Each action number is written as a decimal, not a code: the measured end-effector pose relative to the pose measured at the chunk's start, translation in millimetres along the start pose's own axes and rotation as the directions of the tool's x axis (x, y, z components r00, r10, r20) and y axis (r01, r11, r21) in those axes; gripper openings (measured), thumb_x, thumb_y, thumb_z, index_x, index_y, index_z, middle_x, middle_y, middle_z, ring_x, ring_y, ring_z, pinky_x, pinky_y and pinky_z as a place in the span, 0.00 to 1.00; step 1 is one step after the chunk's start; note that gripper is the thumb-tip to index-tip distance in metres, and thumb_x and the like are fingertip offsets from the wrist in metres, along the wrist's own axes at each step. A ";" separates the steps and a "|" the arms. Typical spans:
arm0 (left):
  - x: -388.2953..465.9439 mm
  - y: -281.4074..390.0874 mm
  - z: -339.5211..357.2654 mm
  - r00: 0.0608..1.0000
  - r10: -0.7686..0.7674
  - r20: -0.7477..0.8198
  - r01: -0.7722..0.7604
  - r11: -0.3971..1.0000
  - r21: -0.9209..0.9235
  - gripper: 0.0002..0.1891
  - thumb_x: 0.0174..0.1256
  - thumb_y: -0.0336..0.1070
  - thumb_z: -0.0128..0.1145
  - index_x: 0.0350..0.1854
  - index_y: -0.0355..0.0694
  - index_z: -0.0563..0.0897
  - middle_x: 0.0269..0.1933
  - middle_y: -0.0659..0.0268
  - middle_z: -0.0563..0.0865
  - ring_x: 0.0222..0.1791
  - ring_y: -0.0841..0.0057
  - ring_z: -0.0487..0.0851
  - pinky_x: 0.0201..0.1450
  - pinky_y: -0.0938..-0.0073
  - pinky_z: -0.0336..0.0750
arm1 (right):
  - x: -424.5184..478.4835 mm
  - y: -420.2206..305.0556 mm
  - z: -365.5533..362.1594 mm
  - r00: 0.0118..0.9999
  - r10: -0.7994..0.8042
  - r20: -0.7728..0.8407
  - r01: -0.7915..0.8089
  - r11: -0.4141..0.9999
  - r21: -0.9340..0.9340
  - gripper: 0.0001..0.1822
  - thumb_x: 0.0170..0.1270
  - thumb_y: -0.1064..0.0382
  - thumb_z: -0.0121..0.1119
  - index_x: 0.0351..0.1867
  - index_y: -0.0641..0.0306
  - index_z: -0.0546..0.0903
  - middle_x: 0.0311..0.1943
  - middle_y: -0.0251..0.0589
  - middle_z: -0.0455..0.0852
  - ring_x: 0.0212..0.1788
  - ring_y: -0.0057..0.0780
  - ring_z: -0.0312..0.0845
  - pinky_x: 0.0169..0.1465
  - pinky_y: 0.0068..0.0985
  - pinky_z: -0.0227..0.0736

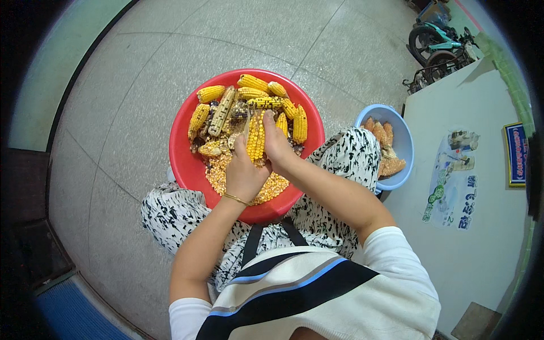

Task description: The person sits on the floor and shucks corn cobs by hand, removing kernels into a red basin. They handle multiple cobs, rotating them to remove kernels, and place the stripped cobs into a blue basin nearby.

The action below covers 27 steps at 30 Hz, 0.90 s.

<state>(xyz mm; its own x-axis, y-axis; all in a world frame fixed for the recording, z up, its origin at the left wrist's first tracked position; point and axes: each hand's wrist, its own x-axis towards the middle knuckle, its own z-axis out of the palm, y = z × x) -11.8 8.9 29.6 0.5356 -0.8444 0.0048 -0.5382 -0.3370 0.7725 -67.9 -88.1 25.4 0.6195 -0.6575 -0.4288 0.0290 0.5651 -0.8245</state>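
Observation:
Between my knees stands a red plastic basin [180, 148] with dried corn in it. Both hands grip one yellow corn cob [256, 138] above it, my left hand [246, 174] around its lower left and my right hand [278, 144] along its right side. Some kernel rows on this cob look spaced apart, and a dry husk strip [247, 123] hangs at its left. Loose kernels [219, 172] cover the basin's near part. Several whole cobs lie at the far side, among them a pale cob with dark kernels [222, 111] and a yellow cob [300, 124] at the right.
A light blue bucket [408, 153] holding bare corn cobs [389, 165] stands beside my right knee. Further right is a white panel [484, 110] bearing stickers with writing. A turquoise child's bicycle [446, 44] is at the back right. Grey speckled floor [140, 85] surrounds the basin.

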 end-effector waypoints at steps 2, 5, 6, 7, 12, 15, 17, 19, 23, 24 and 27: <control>0.0 1.9 -4.1 0.999 0.040 0.017 -0.040 0.999 -0.011 0.41 0.47 0.39 0.67 0.61 0.33 0.58 0.43 0.44 0.82 0.40 0.48 0.82 0.41 0.56 0.77 | 9.7 14.1 -8.8 0.981 -0.195 -0.013 0.188 0.960 -0.209 0.34 0.73 0.39 0.32 0.35 0.70 0.79 0.26 0.42 0.81 0.30 0.28 0.77 0.37 0.30 0.71; 0.3 4.5 -7.4 0.999 0.031 0.036 -0.031 0.999 -0.015 0.41 0.45 0.39 0.67 0.60 0.31 0.57 0.42 0.44 0.82 0.38 0.47 0.82 0.39 0.56 0.77 | 17.7 18.4 -18.6 0.902 -0.429 0.051 0.396 0.773 -0.497 0.35 0.73 0.40 0.33 0.26 0.72 0.76 0.17 0.54 0.74 0.23 0.42 0.74 0.31 0.38 0.65; -1.5 3.2 -8.9 0.999 0.010 0.039 -0.009 1.000 -0.009 0.41 0.45 0.39 0.67 0.60 0.31 0.57 0.41 0.44 0.82 0.38 0.47 0.82 0.39 0.56 0.77 | 13.3 13.0 -15.4 0.873 -0.479 0.092 0.447 0.710 -0.544 0.34 0.73 0.41 0.34 0.26 0.71 0.76 0.17 0.56 0.73 0.23 0.46 0.73 0.30 0.39 0.64; -1.8 -0.2 -9.5 0.998 -0.004 0.055 0.006 1.000 -0.025 0.41 0.45 0.39 0.67 0.60 0.31 0.57 0.41 0.44 0.82 0.38 0.48 0.82 0.39 0.56 0.77 | 9.4 8.2 -13.3 0.841 -0.525 0.135 0.495 0.642 -0.586 0.33 0.73 0.41 0.34 0.26 0.71 0.76 0.17 0.57 0.72 0.22 0.50 0.72 0.29 0.40 0.63; -0.2 -10.0 -11.4 0.997 0.041 0.071 -0.024 0.973 -0.230 0.38 0.44 0.35 0.67 0.58 0.31 0.61 0.41 0.49 0.83 0.39 0.56 0.84 0.44 0.63 0.77 | 3.1 -4.6 -15.1 0.813 -0.523 0.256 0.526 0.473 -0.707 0.32 0.73 0.41 0.34 0.21 0.66 0.75 0.16 0.55 0.73 0.22 0.56 0.72 0.27 0.43 0.64; 0.0 -15.4 -13.6 0.993 0.054 0.105 -0.011 0.926 -0.378 0.37 0.45 0.33 0.67 0.58 0.32 0.63 0.42 0.54 0.82 0.41 0.65 0.83 0.46 0.67 0.77 | 7.7 -5.4 -19.9 0.735 -0.566 0.373 0.607 0.307 -0.733 0.31 0.73 0.43 0.33 0.22 0.65 0.75 0.18 0.55 0.75 0.25 0.56 0.74 0.29 0.45 0.67; 0.7 -17.5 -15.5 0.989 0.053 0.138 0.016 0.890 -0.455 0.37 0.46 0.32 0.68 0.59 0.32 0.63 0.44 0.58 0.81 0.42 0.71 0.82 0.47 0.70 0.77 | 6.1 -7.7 -21.3 0.732 -0.538 0.418 0.611 0.247 -0.752 0.29 0.74 0.46 0.31 0.24 0.65 0.75 0.20 0.54 0.77 0.27 0.56 0.75 0.31 0.45 0.68; 2.2 -14.9 -19.6 0.985 0.064 0.163 0.029 0.858 -0.513 0.37 0.47 0.31 0.68 0.60 0.33 0.63 0.46 0.61 0.80 0.44 0.75 0.81 0.48 0.72 0.76 | 6.5 -9.5 -24.0 0.728 -0.514 0.454 0.621 0.214 -0.754 0.26 0.74 0.49 0.32 0.26 0.67 0.73 0.20 0.55 0.74 0.27 0.58 0.72 0.32 0.44 0.66; 2.1 -11.3 -26.6 0.949 0.009 0.316 0.211 0.725 -0.655 0.38 0.47 0.29 0.68 0.62 0.33 0.62 0.49 0.63 0.78 0.46 0.78 0.78 0.51 0.76 0.75 | 6.8 -8.2 -26.8 0.673 -0.593 0.442 0.644 0.175 -0.745 0.22 0.71 0.54 0.35 0.23 0.64 0.73 0.21 0.52 0.78 0.29 0.54 0.77 0.32 0.45 0.70; 4.3 -9.3 -28.8 0.952 0.036 0.305 0.176 0.749 -0.639 0.37 0.47 0.29 0.68 0.61 0.33 0.63 0.48 0.62 0.78 0.46 0.78 0.79 0.51 0.75 0.74 | 9.3 -6.4 -28.4 0.646 -0.633 0.427 0.672 0.206 -0.712 0.19 0.70 0.57 0.37 0.24 0.64 0.73 0.20 0.53 0.76 0.26 0.51 0.76 0.31 0.41 0.70; 6.9 -4.9 -30.3 0.968 0.039 0.248 0.110 0.821 -0.561 0.35 0.47 0.29 0.68 0.59 0.34 0.64 0.48 0.62 0.79 0.46 0.78 0.78 0.51 0.74 0.74 | 12.0 -2.6 -26.9 0.780 -0.562 0.276 0.610 0.581 -0.539 0.21 0.72 0.52 0.41 0.27 0.65 0.75 0.20 0.46 0.77 0.25 0.36 0.74 0.33 0.32 0.70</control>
<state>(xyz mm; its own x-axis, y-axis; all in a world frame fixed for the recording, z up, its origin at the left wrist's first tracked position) 14.2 17.4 45.1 0.3361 -0.9338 -0.1224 -0.0178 -0.1362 0.9905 -81.7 -110.9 12.4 0.6833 -0.6927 0.2310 -0.0278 -0.3408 -0.9397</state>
